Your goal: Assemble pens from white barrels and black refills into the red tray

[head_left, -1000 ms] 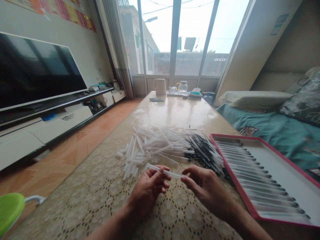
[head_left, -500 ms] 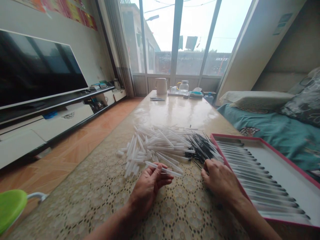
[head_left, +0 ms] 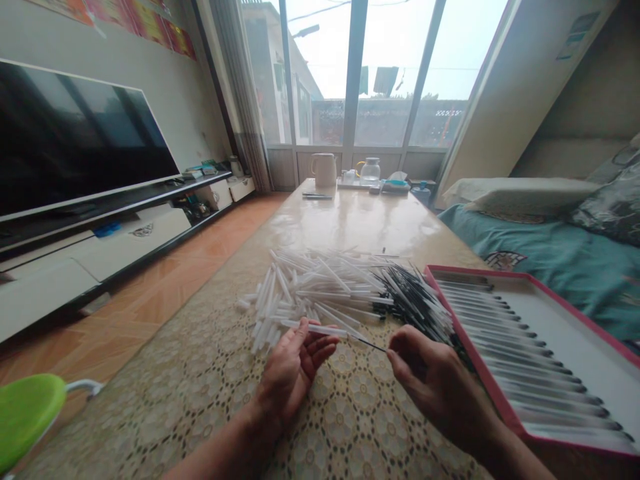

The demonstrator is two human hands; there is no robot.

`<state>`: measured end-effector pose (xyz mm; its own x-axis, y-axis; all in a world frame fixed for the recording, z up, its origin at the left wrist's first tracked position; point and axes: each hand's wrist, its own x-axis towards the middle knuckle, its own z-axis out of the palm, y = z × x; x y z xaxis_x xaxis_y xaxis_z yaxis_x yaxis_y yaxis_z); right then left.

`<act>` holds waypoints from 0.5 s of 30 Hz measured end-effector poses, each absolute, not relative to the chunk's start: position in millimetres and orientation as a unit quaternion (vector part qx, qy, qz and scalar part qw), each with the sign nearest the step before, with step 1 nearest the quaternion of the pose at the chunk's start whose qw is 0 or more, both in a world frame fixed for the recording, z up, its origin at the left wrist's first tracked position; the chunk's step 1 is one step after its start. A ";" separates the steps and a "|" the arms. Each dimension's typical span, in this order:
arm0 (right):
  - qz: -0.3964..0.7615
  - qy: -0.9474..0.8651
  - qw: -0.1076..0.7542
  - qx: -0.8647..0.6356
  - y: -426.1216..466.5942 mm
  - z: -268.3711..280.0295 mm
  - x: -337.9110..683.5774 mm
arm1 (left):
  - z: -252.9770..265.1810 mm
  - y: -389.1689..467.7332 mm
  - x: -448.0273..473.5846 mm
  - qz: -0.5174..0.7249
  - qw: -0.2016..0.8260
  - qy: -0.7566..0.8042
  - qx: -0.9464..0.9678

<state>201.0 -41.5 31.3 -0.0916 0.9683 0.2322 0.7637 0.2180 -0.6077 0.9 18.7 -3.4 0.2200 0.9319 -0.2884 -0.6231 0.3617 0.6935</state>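
Observation:
My left hand (head_left: 300,357) pinches a translucent white plastic tube (head_left: 320,329) between thumb and fingers, just in front of a loose heap of similar white tubes (head_left: 320,280). Between the thumb and fingers of my right hand (head_left: 425,363) is a thin black stick (head_left: 373,345), its narrow tip at the tube's right end; whether the tip is inside I cannot tell. Behind my right hand lies a pile of black sticks (head_left: 413,297). To the right, a pink-rimmed box (head_left: 535,287) holds a row of black-ended tubes (head_left: 525,360).
The table (head_left: 200,400) has a patterned cover. At its far end stand a beige jug (head_left: 325,171), a glass pitcher (head_left: 370,172) and a tissue pack (head_left: 396,184). A green stool (head_left: 30,413) is at the lower left, a bed or sofa (head_left: 500,237) at the right.
My right hand has left the pile of black sticks with one stick and moved left to the tube's end. My left hand has shifted slightly left, still holding the tube.

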 end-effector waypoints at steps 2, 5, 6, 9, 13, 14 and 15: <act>0.172 -0.717 0.299 -0.606 -41.6 32.5 200.3 | -3.2 18.8 1.0 0.516 0.749 0.347 0.228; 0.182 -0.722 0.292 -0.601 -41.1 32.5 199.2 | -1.6 17.7 1.6 0.505 0.751 0.354 0.236; 0.187 -0.723 0.292 -0.597 -41.1 32.2 198.7 | -1.1 17.1 1.8 0.501 0.752 0.356 0.240; 0.192 -0.709 0.308 -0.605 -41.8 31.6 197.9 | 0.1 14.7 2.3 0.488 0.759 0.346 0.256; 0.170 -0.670 0.331 -0.642 -42.1 33.0 200.7 | 0.9 11.9 1.8 0.467 0.777 0.315 0.282; 0.165 -0.664 0.332 -0.649 -41.8 33.4 202.0 | 1.1 11.6 1.4 0.462 0.780 0.309 0.286; 0.165 -0.661 0.332 -0.653 -41.2 33.5 203.3 | 1.3 11.4 1.0 0.459 0.783 0.304 0.289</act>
